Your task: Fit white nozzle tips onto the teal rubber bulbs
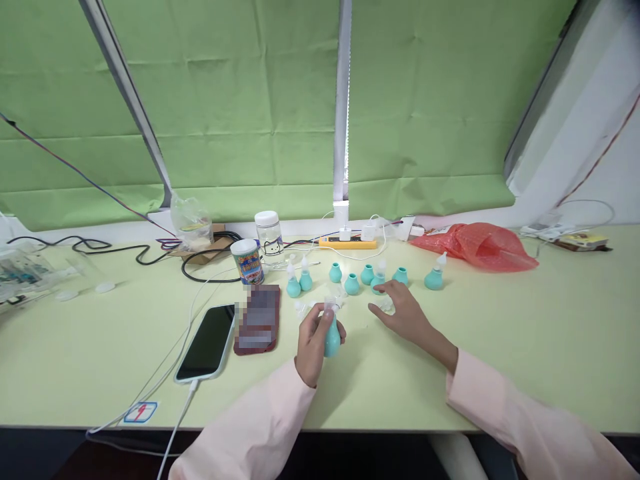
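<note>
The left hand (314, 337) is raised a little above the bench (550, 333), forearm coming in from the lower edge in a pale pink sleeve, wrist bent so the knuckles face the camera. Its fingers are curled tightly around a teal bulb (332, 340), which stands upright in the grip. A clear tip (330, 307) pokes out above the thumb and forefinger.

The right hand (403, 310) reaches forward from the right, palm down and low over the bench, arm nearly straight. Its fingers are loosely spread and hold nothing. The forefinger points toward the row of bulbs (351, 285), and the thumb is angled off to the left. A small clear piece (386, 305) lies just under the gap between thumb and forefinger; whether the hand touches it cannot be told.

The row of bulbs stands just beyond both hands, some of them fitted with clear tips. One more bulb (434, 278) stands apart to the right.

To the left of the held bulb lies a dark red pouch (257, 320), and beside that a phone (207, 341), screen up and plugged into a white cable. A printed can (247, 261) and a clear jar (269, 237) stand behind them. A yellow power strip (347, 244) and a red plastic bag (475, 245) lie further back on the bench.
</note>
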Available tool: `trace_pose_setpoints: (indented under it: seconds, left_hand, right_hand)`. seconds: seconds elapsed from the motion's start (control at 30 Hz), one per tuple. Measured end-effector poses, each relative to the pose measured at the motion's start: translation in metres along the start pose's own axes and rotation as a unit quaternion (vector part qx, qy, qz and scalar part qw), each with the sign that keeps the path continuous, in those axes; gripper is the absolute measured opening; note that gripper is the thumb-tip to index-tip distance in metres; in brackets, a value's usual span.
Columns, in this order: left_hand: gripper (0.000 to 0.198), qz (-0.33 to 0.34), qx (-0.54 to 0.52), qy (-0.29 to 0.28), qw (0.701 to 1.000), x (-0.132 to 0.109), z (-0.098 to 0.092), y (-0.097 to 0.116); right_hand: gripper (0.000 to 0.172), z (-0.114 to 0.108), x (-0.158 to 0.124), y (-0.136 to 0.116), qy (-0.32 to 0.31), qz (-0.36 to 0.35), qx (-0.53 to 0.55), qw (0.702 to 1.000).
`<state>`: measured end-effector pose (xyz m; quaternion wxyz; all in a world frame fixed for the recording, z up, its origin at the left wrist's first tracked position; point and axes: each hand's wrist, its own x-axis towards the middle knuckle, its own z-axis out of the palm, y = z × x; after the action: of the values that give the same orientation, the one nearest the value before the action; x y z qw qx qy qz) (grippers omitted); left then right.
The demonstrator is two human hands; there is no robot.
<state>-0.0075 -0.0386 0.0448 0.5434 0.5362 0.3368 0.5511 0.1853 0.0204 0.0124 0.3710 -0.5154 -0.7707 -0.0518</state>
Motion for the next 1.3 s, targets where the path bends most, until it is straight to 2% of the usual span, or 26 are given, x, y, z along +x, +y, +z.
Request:
trace_pose_setpoints:
  seconds: [0.1, 0.2, 0.3, 0.4, 0.47, 0.57, 0.67, 0.73, 1.03, 1.3]
  left_hand:
    - [0.022, -0.026, 0.008, -0.037, 0.999, -0.001, 0.000, -0.002]
    - [0.021, -0.048, 0.021, -0.058, 0.997, -0.001, 0.000, -0.003]
    - [0.021, -0.056, 0.061, -0.067, 0.994, -0.001, 0.000, -0.004]
    - [0.022, -0.041, 0.142, -0.066, 0.987, -0.001, 0.001, -0.006]
    - [0.024, -0.024, 0.205, -0.065, 0.976, -0.002, 0.000, -0.008]
    - [0.027, -0.008, 0.276, -0.066, 0.959, -0.003, -0.001, -0.010]
    - [0.030, 0.000, 0.313, -0.065, 0.948, -0.004, -0.002, -0.012]
    - [0.031, 0.005, 0.328, -0.067, 0.942, -0.005, -0.002, -0.012]
    - [0.028, 0.014, 0.375, -0.066, 0.924, -0.006, 0.000, -0.005]
    - [0.024, 0.050, 0.412, -0.079, 0.906, -0.006, -0.001, -0.006]
  right_hand:
    - [0.022, 0.009, -0.003, 0.006, -0.059, 0.015, -0.071, 0.996]
    - [0.018, 0.012, -0.004, 0.007, -0.100, 0.020, -0.077, 0.992]
    - [0.018, 0.009, -0.003, 0.004, -0.104, 0.029, -0.019, 0.994]
    - [0.015, 0.000, 0.000, -0.004, -0.067, 0.055, 0.128, 0.988]
    - [0.014, -0.007, 0.003, -0.010, -0.054, 0.094, 0.268, 0.957]
    - [0.015, -0.016, 0.004, -0.017, -0.085, 0.144, 0.430, 0.887]
    - [0.013, -0.019, 0.002, -0.021, -0.130, 0.143, 0.514, 0.836]
    - [0.011, -0.019, 0.000, -0.022, -0.152, 0.134, 0.536, 0.819]
    - [0.009, -0.020, -0.001, -0.023, -0.191, 0.116, 0.567, 0.793]
    - [0.010, -0.018, -0.003, -0.019, -0.215, 0.131, 0.552, 0.795]
